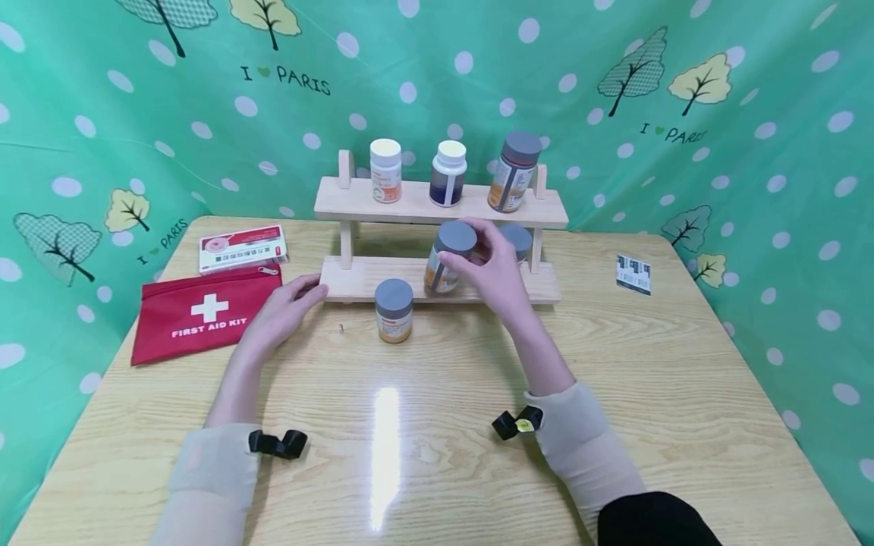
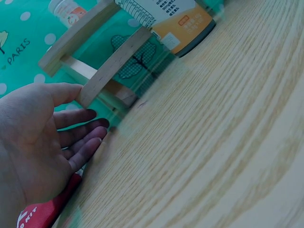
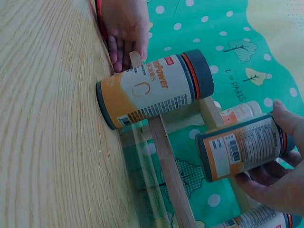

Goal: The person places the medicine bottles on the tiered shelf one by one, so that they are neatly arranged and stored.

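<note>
My right hand [image 1: 500, 274] grips a grey-capped supplement bottle [image 1: 442, 267] with an orange and white label, over the lower board of a two-tier wooden shelf [image 1: 351, 277]. In the right wrist view this bottle [image 3: 242, 148] is tilted, its base at the board's front edge; contact is unclear. With fingers loosely bent, my left hand [image 1: 281, 312] touches the lower board's left end. Another grey-capped bottle [image 1: 394, 311] stands upright on the table before the shelf. A further grey-capped bottle [image 1: 517, 241] on the lower board is partly hidden behind my right hand.
The upper board carries a white bottle [image 1: 386, 171], a white-capped dark-labelled bottle [image 1: 448, 173] and a larger grey-capped bottle [image 1: 515, 171]. Left of the shelf lie a red first aid pouch [image 1: 177, 312] and a medicine box [image 1: 243, 249]. A printed card [image 1: 633, 274] lies at right.
</note>
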`<state>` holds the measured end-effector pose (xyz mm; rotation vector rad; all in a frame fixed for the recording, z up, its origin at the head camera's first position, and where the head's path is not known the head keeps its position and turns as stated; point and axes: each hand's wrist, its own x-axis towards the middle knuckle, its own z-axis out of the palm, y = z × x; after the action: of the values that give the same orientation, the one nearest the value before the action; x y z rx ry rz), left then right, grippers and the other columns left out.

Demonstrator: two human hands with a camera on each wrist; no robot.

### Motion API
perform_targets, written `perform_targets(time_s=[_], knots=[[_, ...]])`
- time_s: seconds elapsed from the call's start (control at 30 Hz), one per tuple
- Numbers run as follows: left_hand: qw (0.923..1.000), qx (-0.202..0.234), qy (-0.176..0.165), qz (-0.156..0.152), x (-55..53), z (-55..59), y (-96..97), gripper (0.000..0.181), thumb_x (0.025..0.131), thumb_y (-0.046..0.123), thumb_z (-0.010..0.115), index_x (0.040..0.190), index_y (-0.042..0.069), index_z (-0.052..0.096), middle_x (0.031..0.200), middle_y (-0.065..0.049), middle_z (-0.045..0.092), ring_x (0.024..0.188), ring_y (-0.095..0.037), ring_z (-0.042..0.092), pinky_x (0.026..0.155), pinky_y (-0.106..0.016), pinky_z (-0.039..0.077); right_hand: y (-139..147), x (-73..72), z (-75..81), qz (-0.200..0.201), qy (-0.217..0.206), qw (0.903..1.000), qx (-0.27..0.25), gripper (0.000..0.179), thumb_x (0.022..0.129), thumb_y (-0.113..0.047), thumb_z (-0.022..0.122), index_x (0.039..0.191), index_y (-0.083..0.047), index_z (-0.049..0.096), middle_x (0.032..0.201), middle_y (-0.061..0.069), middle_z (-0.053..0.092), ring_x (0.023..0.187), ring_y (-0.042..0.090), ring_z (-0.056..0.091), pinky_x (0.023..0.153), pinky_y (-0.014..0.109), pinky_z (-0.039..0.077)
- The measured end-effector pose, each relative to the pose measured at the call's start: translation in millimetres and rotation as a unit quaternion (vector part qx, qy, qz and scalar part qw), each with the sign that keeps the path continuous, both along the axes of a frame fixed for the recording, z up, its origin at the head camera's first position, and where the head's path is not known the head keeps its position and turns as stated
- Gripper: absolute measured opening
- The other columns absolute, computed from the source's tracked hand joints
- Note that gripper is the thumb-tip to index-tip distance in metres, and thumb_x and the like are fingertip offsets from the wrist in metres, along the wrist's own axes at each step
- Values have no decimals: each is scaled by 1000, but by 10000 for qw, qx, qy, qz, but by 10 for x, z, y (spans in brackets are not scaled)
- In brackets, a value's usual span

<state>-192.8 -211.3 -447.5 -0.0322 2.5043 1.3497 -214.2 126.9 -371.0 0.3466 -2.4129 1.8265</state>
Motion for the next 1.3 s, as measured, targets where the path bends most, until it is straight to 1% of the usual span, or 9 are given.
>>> perform_targets(time_s=[0.17, 0.3, 0.47, 0.73, 0.97, 1.3], knots=[[10000, 16, -1, -20, -6, -9, 13, 80, 103, 62, 47, 164, 14, 27, 168, -18, 31, 155, -40, 28, 126, -63, 25, -57, -22, -5, -288, -15, 9995, 84, 59, 88, -22, 83, 140, -10, 56, 134, 11, 64, 123, 24, 62, 108, 41, 53], [10000, 50, -8, -18, -10, -14, 23, 81, 102, 62, 47, 164, 14, 27, 168, -18, 31, 155, -40, 28, 126, -63, 25, -86, -48, -28, -360, -97, 9991, 181, 61, 89, -23, 82, 143, -11, 54, 135, 12, 64, 124, 25, 62, 109, 42, 52], [10000, 68, 14, -5, -11, -18, 19, 81, 102, 63, 47, 164, 15, 27, 168, -17, 31, 155, -39, 28, 126, -63, 25, -103, -85, -77, -336, -117, 9990, 273, 62, 91, -24, 80, 144, -11, 53, 136, 12, 63, 126, 26, 61, 110, 43, 51], [10000, 39, 42, -25, -6, 5, 6, 80, 103, 61, 45, 164, 13, 26, 168, -19, 31, 155, -41, 28, 126, -63, 25, -113, -126, -152, -233, -184, 9994, 199, 58, 93, -25, 78, 144, -13, 53, 134, 12, 63, 125, 27, 60, 110, 44, 51], [10000, 54, 34, -40, -3, -1, 5, 79, 104, 60, 46, 164, 13, 26, 168, -19, 31, 155, -41, 29, 126, -63, 25, -114, -124, -163, -236, -192, 9994, 192, 58, 93, -23, 78, 145, -13, 53, 137, 14, 61, 128, 30, 59, 112, 47, 50], [10000, 28, 57, -27, 7, 5, 3, 79, 104, 60, 46, 164, 12, 27, 167, -20, 32, 154, -41, 30, 126, -63, 26, -129, -138, -184, -190, -190, 9993, 257, 59, 93, -21, 77, 147, -16, 52, 140, 12, 61, 129, 29, 60, 112, 45, 51]])
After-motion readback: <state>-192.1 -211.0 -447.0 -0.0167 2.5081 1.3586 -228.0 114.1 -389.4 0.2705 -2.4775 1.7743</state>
